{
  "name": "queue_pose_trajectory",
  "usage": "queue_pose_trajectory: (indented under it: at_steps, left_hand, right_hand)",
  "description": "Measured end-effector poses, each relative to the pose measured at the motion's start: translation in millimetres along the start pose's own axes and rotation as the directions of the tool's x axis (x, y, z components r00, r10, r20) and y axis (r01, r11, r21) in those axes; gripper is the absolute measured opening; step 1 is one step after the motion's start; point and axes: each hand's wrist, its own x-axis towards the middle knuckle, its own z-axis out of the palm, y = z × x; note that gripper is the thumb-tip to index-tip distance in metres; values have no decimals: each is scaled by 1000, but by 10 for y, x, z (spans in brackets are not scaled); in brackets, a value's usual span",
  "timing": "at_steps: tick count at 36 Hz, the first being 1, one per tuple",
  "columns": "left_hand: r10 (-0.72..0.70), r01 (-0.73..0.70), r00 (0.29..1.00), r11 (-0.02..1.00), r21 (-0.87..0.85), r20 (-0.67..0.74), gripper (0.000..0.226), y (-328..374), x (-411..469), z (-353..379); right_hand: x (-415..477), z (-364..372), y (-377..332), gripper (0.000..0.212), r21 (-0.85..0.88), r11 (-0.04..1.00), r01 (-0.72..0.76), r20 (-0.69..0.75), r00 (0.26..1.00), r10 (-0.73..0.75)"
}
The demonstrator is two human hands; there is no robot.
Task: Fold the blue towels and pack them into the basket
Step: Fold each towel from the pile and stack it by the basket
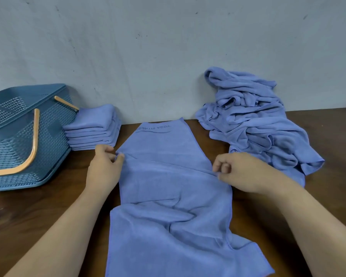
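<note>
left hand (104, 166), right hand (240, 172) pinching towel (168, 186) edges; upside-down print (154, 128) "YOGA FITNESS"

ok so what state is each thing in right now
spread towel: flat on table, wrinkled
left hand: pinches its left edge
right hand: pinches its right edge
folded stack: folded, beside basket, not packed
towel pile: crumpled, unfolded
basket: upright, handles down

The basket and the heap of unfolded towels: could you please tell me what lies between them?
In the head view: the stack of folded towels beside the basket, then the spread towel, then a bare strip of table before the heap.
</note>
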Motion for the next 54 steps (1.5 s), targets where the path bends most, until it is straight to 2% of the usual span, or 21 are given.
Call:
queue_pose_trajectory:
  at_steps: [3, 5, 9, 13, 17, 19, 21, 24, 26, 27, 28, 30, 35, 38, 42, 45, 49, 52, 54]
  left_hand:
    - [13, -13, 999, 1000, 2, 42, 24, -22, 7, 4]
    - [22, -22, 998, 1000, -8, 65, 24, -26, 9, 3]
    - [44, -40, 993, 998, -40, 108, 29, 4, -9, -16]
    - [82, -74, 984, 996, -56, 160, 30, 65, -55, -20]
    - [107, -89, 972, 992, -93, 207, 35, 112, -98, -40]
    - [110, -82, 962, 989, -120, 250, 42, 127, -114, -48]
    - [115, -78, 948, 988, -135, 297, 48, 142, -137, -49]
    - [151, -104, 924, 983, -151, 351, 52, 161, -186, -44]
    - [165, -116, 915, 982, -150, 369, 54, 172, -199, -41]
    - [165, -117, 910, 982, -146, 379, 54, 173, -193, -39]
    - [162, -116, 906, 984, -138, 391, 54, 168, -185, -32]
    - [155, -111, 895, 986, -126, 419, 55, 149, -171, -27]
    - [76, 15, 895, 980, -199, 440, 51, 140, -117, -50]
    - [25, 80, 919, 965, -249, 393, 39, 161, -86, -52]
    - [-117, 222, 938, 926, -306, 326, 26, 240, 29, -65]
    - [-235, 360, 900, 876, -320, 368, 24, 352, 265, -56]
    - [-346, 525, 807, 792, -312, 479, 22, 470, 596, -31]
    - [-404, 605, 757, 731, -317, 513, 24, 489, 712, 28]
    - [-419, 619, 749, 719, -317, 513, 27, 514, 729, 89]
  right_hand:
    - [30, 135, -59, 28, 59, 992, 109, -151, 984, -99]
    - [59, 230, -97, 26, 33, 985, 171, -187, 969, -163]
    - [88, 337, -142, 29, -92, 977, 195, -90, 975, -203]
    - [67, 256, -193, 24, -237, 961, 146, -85, 982, -170]
    - [117, 146, -264, 56, -428, 903, 46, -101, 990, -98]
    - [177, 118, -304, 58, -528, 849, -18, -92, 995, -36]
    - [288, 123, -330, 56, -577, 817, -21, -115, 992, -56]
    - [561, 198, -364, 49, -461, 887, 2, -245, 961, -129]
    - [726, 277, -379, 25, -270, 961, 66, -191, 974, -120]
    - [791, 329, -366, 30, -214, 973, 91, -115, 986, -118]
    - [844, 391, -333, 44, -191, 976, 109, -43, 992, -120]
    - [899, 503, -257, 57, -222, 970, 101, 11, 995, -101]
    - [928, 614, -110, 61, -277, 954, 117, 87, 992, -97]
    - [950, 635, -82, 62, -290, 949, 127, 73, 991, -110]
    - [974, 676, -46, 65, -279, 951, 134, 36, 991, -129]
    - [994, 691, -24, 66, -271, 953, 138, 25, 990, -137]
    - [995, 691, -14, 66, -266, 953, 145, 26, 989, -144]
    - [992, 687, -16, 66, -255, 955, 151, 27, 988, -149]
    - [993, 685, -22, 66, -258, 954, 153, 25, 988, -151]
